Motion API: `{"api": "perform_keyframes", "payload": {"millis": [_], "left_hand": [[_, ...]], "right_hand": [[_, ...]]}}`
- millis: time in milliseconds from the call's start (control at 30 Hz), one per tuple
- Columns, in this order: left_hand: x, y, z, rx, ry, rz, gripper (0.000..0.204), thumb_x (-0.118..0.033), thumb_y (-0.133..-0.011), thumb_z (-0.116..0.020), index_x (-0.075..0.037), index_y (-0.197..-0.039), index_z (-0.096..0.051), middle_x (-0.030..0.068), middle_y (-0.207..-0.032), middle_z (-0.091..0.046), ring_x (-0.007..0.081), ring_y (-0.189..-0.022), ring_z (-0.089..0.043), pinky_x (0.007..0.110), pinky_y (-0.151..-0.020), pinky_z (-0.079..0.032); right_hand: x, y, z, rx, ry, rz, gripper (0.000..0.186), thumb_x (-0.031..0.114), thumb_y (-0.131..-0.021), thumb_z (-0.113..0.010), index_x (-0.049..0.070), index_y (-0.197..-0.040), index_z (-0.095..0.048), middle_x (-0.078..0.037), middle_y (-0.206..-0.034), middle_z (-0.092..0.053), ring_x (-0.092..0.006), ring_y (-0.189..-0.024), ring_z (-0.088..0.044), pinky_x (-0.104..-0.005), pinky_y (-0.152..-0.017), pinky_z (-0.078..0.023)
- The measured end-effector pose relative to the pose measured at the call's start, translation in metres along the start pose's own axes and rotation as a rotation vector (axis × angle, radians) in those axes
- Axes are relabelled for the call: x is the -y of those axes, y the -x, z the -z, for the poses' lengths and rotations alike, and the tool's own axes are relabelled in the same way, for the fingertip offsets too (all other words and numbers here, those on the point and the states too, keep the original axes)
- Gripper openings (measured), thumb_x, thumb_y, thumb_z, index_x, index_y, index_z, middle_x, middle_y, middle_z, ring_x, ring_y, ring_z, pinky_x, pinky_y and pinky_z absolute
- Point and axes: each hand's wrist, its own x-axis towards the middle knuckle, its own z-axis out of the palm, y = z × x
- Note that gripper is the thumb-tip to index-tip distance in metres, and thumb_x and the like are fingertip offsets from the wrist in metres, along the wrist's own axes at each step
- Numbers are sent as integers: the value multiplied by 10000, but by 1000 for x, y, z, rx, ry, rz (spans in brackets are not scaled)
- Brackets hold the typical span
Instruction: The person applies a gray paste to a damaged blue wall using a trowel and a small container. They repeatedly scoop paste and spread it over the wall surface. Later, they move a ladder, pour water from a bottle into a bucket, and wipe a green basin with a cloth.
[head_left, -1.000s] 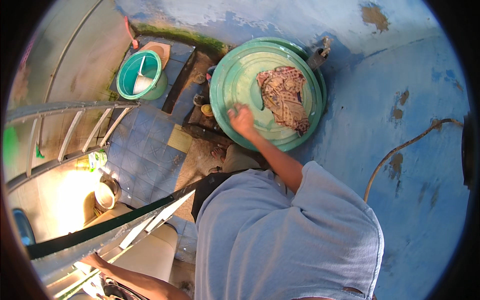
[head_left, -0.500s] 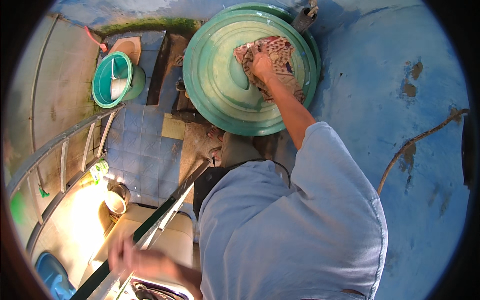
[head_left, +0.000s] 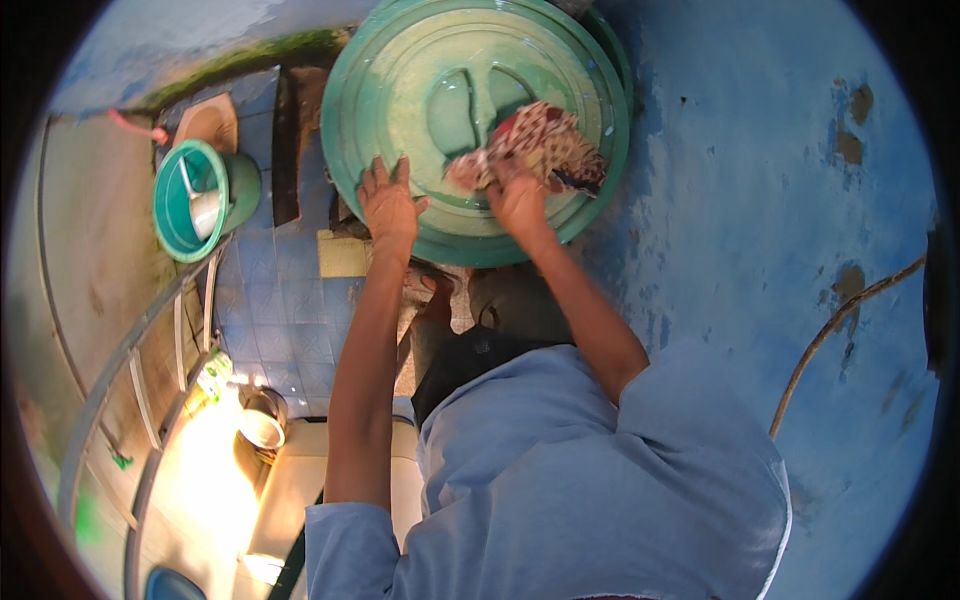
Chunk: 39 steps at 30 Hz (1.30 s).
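Observation:
A large round green lid with a moulded grip in its middle covers a drum in front of me. My right hand is closed on a crumpled patterned cloth, pressing it against the right part of the lid. The cloth is brown and pinkish with a red patch, and its dark corner lies near the rim. My left hand rests on the left side of the lid, fingers spread, holding nothing.
A green bucket with a white item inside stands to the left on blue tiles. A metal railing curves along the left. Lower left are a small pot and a beige surface. A blue wall closes the right side.
My left hand has come up from the dark rail at lower left onto the lid. My right hand has drawn the cloth nearer to me. The view has shifted a little.

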Motion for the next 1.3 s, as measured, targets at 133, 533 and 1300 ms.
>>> {"api": "perform_keyframes", "payload": {"millis": [133, 533, 1300], "left_hand": [[0, -5, 0, 56, -13, 8, 808, -399, -697, -790, -208, -1395, -430, 169, -1470, -311, 363, -1346, -299, 511, -1086, -267], [-22, -31, 25, 182, 158, 128, 1176, -283, -567, -892, -147, -1489, -175, 355, -1469, -142, 528, -1354, -188, 624, -1057, -275], [-19, -29, 18, 156, 96, 69, 1273, -370, -516, -901, -148, -1511, -138, 402, -1462, -73, 584, -1309, -237, 502, -1055, -367]], "right_hand": [[-4, 43, 13, 402, 268, -77, 464, 169, -726, -637, 74, -1176, -581, -155, -975, -649, -367, -948, -616, -413, -762, -531], [-61, -17, 69, -391, 353, -646, 459, 351, -721, -721, -44, -942, -642, -260, -1037, -613, -389, -975, -590, -456, -825, -474], [-105, -37, 110, 426, 391, -808, 385, 310, -816, -560, -27, -967, -669, -245, -1018, -641, -402, -1010, -601, -483, -859, -483]]}}
